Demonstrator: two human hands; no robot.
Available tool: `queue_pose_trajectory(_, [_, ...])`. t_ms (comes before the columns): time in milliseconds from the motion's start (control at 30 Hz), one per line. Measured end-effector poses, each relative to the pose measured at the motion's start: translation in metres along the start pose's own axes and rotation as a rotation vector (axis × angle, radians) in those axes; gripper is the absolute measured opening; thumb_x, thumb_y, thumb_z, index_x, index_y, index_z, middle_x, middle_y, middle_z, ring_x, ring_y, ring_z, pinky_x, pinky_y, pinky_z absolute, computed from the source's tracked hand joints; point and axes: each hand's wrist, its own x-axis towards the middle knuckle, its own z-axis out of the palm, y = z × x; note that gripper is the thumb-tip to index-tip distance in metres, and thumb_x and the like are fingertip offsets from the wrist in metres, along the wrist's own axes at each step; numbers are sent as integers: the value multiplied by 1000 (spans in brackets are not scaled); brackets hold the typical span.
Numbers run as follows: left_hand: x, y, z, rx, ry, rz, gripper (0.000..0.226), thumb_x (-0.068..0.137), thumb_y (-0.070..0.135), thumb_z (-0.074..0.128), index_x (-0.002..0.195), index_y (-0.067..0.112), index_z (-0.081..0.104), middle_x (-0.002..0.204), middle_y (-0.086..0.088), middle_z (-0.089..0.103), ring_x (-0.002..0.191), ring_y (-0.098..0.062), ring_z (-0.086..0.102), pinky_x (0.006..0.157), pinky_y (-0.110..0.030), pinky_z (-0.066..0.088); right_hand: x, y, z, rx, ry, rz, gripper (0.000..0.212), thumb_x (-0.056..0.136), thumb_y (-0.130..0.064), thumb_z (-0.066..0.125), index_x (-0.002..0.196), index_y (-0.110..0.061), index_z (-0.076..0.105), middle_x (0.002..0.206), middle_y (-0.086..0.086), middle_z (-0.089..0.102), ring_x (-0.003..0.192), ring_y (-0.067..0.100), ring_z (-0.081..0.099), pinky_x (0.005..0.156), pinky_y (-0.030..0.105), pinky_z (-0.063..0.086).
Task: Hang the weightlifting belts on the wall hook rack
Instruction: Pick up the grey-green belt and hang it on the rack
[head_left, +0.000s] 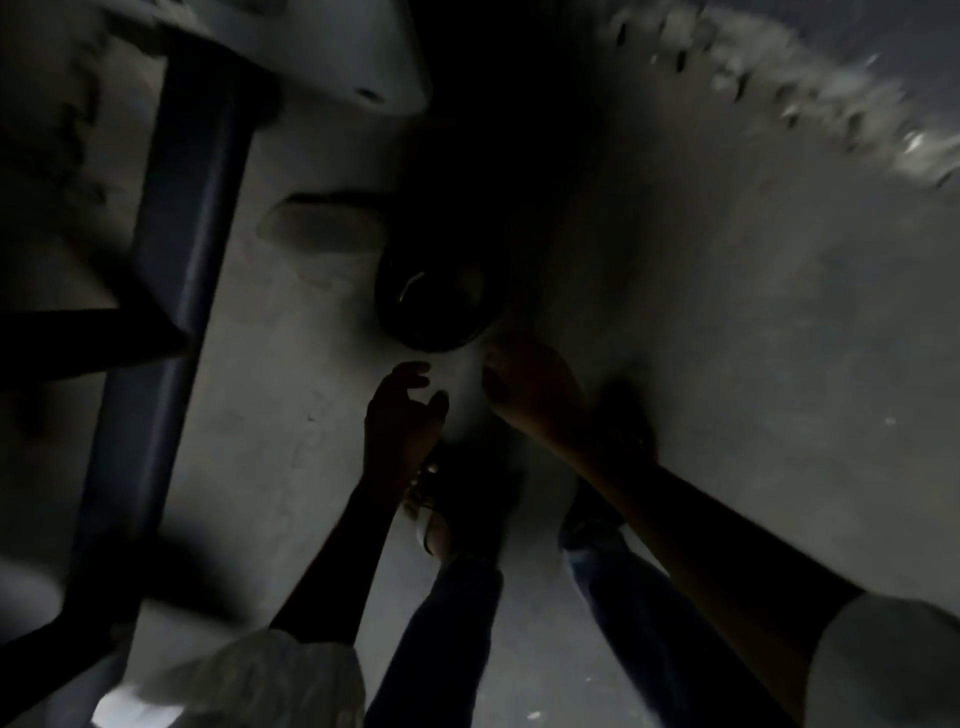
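The view is dark and blurred, looking down at a grey floor. A dark rolled-up weightlifting belt (434, 304) lies on the floor ahead of my feet. My left hand (402, 415) hovers just below it with fingers spread, holding nothing. My right hand (527, 387) is at the belt's lower right edge with curled fingers; whether it grips the belt is too dark to tell. No wall hook rack is in view.
A dark blue metal frame post (182, 260) runs down the left with a black crossbar. A white object (363, 57) sits at the top. My shoes (457, 499) and jeans are below the hands. A pale speckled strip (779, 78) curves across the top right.
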Motion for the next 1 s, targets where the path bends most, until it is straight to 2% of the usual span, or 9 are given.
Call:
queue_pose_trajectory(133, [51,-47,17,68,22,1,40,90,16,68,129,16,60,123,-4,66,90,-14,63,71,-19,39,50,2,62,-106,-51,-139,54,102,-23,52,152,-10,40,154,16,45,142,34,41,115,43,32])
queue_pose_trajectory(233, [72,-72,21,87,-3,-14,44,88,14,68,130,17,57,125,-7,64,107,-25,64,82,-32,48,71,-5,87,-259,-27,-102,52,99,-20,51,150,-14,44,157,11,38,143,32,38,113,45,37])
queue_pose_trajectory(400, [73,-84,24,60,-43,-36,47,88,16,68,133,20,55,129,-5,61,111,-25,63,86,-34,49,72,-17,95,-430,134,-24,35,86,-23,48,100,-13,78,116,10,72,101,27,70,83,40,56])
queue_pose_trajectory(500, [67,-84,21,2,-48,-46,48,89,17,67,135,22,54,129,-4,61,108,-20,61,77,-25,44,80,-14,83,-343,78,-14,35,100,-16,52,131,-4,62,147,23,50,137,40,46,112,52,35])
queue_pose_trajectory(567, [58,-77,17,-31,-40,-47,49,90,23,69,136,21,53,127,0,60,103,-14,59,67,-14,39,81,-10,71,-363,69,-39,41,104,-23,48,141,-6,52,159,19,35,149,37,28,120,51,20])
queue_pose_trajectory(667, [37,-59,7,-169,-22,-104,56,87,43,72,136,23,52,122,4,60,95,-8,60,69,-14,45,71,-13,43,-160,120,-11,50,100,-41,48,140,-11,56,157,16,41,149,37,29,121,57,22])
queue_pose_trajectory(767, [11,-28,-10,-363,-51,-163,67,80,61,70,134,26,53,127,-1,62,111,-19,63,90,-38,56,45,-30,1,116,216,-25,45,95,-40,60,125,-7,67,141,20,56,136,40,47,111,62,35])
queue_pose_trajectory(867, [-19,20,-38,-446,-72,-36,39,95,42,63,127,20,58,125,-3,64,117,-22,61,99,-39,52,14,-59,-55,414,369,23,34,92,-26,71,114,0,70,119,21,68,115,36,64,100,54,50])
queue_pose_trajectory(1000, [-57,90,-81,-493,-30,158,50,97,38,60,137,9,57,136,-7,62,126,-23,59,103,-32,50,-33,-90,-130,655,420,77,24,92,-18,73,107,1,71,104,18,72,102,29,68,93,37,55])
